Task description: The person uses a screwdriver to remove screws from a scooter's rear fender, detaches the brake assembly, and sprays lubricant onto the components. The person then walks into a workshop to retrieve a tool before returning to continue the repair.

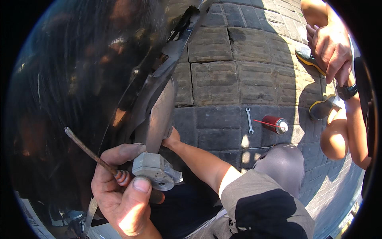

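My left hand (119,182) is raised before a glossy black car body panel (65,89). Between its thumb and forefinger is a small grey block-shaped part (150,167) with a round hole in its lower lobe. The same hand grips a screwdriver (89,151), its worn shaft pointing up and left and its orange-and-black handle partly covered by the fingers. My right hand (172,138) reaches to the lower end of a pale curved piece (161,110) beside the panel's edge. Its fingers are mostly hidden there, so its grip cannot be made out.
An open-end wrench (249,121) and a red spray can (271,124) with a thin red straw lie on the paving (213,77). My bent knee (280,162) is near them. At right another person squats, hands together (332,52), with a dark wristwatch (347,91).
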A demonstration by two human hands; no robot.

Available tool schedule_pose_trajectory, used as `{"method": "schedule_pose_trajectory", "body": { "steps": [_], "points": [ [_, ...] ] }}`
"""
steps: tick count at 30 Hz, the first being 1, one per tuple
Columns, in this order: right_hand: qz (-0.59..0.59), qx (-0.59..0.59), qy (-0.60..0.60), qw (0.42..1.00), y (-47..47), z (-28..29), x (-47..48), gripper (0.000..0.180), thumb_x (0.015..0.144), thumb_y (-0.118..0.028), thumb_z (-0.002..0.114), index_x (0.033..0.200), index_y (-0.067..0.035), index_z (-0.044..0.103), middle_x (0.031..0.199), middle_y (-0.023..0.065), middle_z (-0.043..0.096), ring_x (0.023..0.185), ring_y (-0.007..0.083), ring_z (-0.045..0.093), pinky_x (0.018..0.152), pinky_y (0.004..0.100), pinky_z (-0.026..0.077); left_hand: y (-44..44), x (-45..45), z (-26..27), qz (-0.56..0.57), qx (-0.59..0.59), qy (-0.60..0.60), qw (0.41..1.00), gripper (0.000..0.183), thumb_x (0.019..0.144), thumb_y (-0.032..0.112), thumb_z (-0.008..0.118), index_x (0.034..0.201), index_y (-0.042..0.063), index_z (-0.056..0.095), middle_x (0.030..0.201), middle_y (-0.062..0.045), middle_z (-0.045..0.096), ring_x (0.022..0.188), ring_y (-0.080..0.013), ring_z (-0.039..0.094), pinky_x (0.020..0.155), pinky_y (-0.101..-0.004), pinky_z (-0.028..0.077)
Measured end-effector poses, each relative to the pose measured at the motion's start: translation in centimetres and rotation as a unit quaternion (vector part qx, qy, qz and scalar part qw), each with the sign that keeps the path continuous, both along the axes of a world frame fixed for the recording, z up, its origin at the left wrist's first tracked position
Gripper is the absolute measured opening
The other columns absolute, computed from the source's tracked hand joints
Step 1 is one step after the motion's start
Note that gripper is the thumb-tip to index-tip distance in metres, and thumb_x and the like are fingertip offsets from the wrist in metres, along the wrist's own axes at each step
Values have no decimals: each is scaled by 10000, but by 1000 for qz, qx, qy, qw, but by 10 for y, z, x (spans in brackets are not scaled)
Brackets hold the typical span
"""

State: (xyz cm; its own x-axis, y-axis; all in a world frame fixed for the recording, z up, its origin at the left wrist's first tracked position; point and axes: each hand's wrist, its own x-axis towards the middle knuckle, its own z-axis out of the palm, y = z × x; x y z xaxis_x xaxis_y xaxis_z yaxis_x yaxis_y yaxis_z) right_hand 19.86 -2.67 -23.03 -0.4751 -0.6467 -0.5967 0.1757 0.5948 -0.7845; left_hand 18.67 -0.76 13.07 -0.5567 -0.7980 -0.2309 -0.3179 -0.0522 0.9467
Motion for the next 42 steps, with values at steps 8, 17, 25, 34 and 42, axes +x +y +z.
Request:
{"method": "schedule_pose_trajectory", "body": {
  "steps": [8, 17, 25, 34, 42],
  "points": [
    [21, 24, 19, 999, 2, 5, -4, 287, 815, -242, 645, 1046, -84, 706, 1090, 184, 688, 1044, 401, 633, 873, 463, 520, 3, -3, -6, -14, -22, -3, 1000, 580, 716, 305, 706, 1129, -78, 566, 940, -136, 629, 817, -163, 631, 807, -245, 494],
    [-35, -3, 52, 998, 0, 7, 0, 232, 811, -223, 618, 1001, -135, 718, 1018, 181, 699, 982, 406, 646, 827, 469, 526, -1, 1, -11, -19, 9, -2, 1000, 554, 730, 266, 715, 1139, -75, 561, 945, -133, 633, 830, -163, 629, 793, -243, 489],
    [-79, 8, 11, 997, -1, -4, 13, 221, 815, -213, 619, 958, -82, 725, 1010, 194, 699, 984, 410, 648, 836, 467, 525, -1, 4, -16, -18, 25, 6, 1000, 539, 737, 261, 735, 1125, -73, 565, 905, -121, 636, 799, -149, 618, 776, -231, 473],
    [-102, 31, -28, 994, -10, -21, 28, 200, 802, -139, 601, 922, -44, 730, 990, 206, 703, 984, 398, 662, 834, 460, 535, 0, 7, -14, -14, 24, 21, 999, 541, 739, 252, 731, 1130, -78, 555, 911, -123, 634, 804, -146, 611, 778, -228, 467],
    [6, 46, 91, 995, -3, -6, 24, 168, 785, -119, 600, 869, -51, 728, 920, 192, 714, 909, 385, 686, 792, 471, 552, 2, 8, -15, -22, 16, 24, 999, 523, 753, 226, 708, 1141, -86, 546, 927, -129, 636, 806, -150, 616, 787, -228, 471]
  ]
}}
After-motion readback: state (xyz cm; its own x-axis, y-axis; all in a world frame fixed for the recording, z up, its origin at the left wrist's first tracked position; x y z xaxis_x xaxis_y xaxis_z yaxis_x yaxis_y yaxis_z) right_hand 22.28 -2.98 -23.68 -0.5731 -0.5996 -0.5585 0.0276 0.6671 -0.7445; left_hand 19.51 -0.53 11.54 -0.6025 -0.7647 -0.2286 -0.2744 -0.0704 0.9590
